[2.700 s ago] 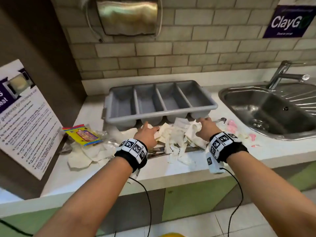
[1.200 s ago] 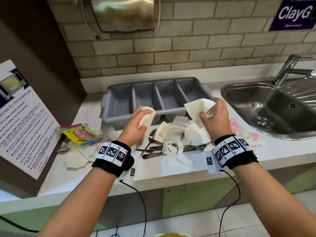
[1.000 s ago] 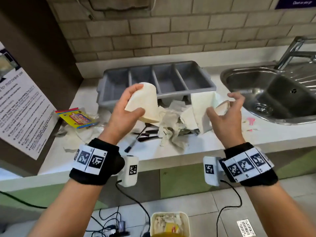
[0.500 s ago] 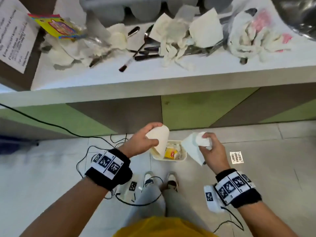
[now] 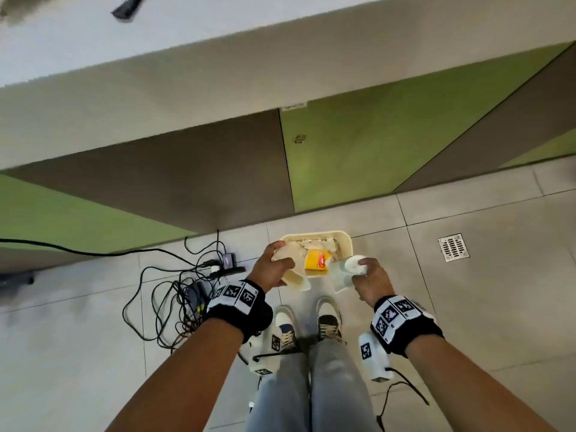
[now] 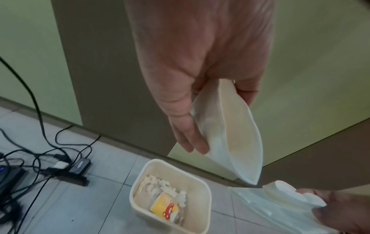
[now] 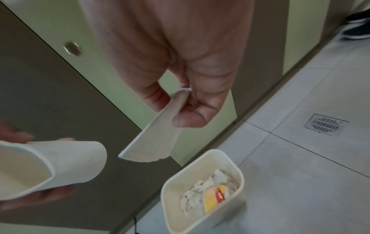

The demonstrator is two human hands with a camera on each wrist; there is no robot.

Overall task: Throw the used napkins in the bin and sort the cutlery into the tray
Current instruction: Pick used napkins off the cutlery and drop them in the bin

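Grey tiled floor — green-and-brown cabinet fronts, floor drain, tangled cables

Bare forearms wear 2 black wristbands with checkered markers, white camera pods, grey trousers.

- The left hand and right hand have been lowered from the counter to just above the bin.
- One napkin has been carried down by the left, another by the right.
- The view has been tipped down: tray and sink are lost, shoes are gained.
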